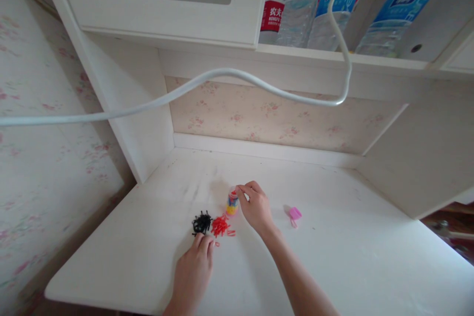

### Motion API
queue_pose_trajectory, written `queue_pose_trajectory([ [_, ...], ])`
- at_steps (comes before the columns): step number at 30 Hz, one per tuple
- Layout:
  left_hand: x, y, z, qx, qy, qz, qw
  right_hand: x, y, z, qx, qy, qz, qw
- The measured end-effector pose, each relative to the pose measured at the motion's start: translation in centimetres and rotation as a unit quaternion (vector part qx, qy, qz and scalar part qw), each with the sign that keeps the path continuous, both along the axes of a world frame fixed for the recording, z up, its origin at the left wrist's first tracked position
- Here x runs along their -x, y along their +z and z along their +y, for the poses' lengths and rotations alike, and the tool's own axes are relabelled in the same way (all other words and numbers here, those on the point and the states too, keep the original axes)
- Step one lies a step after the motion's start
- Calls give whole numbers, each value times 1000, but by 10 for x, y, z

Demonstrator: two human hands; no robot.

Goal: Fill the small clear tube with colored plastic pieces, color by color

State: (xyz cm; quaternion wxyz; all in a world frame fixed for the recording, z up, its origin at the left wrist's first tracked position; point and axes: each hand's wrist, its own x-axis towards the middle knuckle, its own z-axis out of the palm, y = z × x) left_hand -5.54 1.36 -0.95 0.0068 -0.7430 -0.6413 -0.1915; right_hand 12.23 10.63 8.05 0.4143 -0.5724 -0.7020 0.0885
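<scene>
Small black elastic bands (202, 222) lie heaped on the white desktop, with a heap of red elastic bands (219, 226) just to their right. Behind the red heap stands a small clear jar (232, 202) holding layers of red, blue and yellow bands. My right hand (255, 206) is at the jar's mouth, thumb and finger pinched together; what lies between them is too small to make out. At the near edge of the black heap, my left hand (195, 264) has its fingers pressed together, and their tips are partly hidden. A few loose red bands lie near its thumb.
A pink lid-like piece with a loop (295, 214) lies to the right on the desk (333, 256). A white cable (237, 73) hangs across the view. Above is a cabinet (166, 17) with plastic bottles (338, 0) on its shelf. Side panels and a papered wall enclose the desk.
</scene>
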Motion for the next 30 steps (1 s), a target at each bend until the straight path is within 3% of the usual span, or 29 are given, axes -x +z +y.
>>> queue_pose_trajectory([
  [6,1,-1,1,-2,0,-22,1000,-6,-3,-4,-8,-9,55,998],
  [10,1,-1,0,-12,1,-36,999,-11,-14,-12,11,-18,93,995],
  [21,3,-4,3,-27,-4,-46,999,-12,-85,-55,110,-32,124,986],
  [30,2,-3,1,-41,-5,-45,998,-9,-85,-62,106,30,40,993],
])
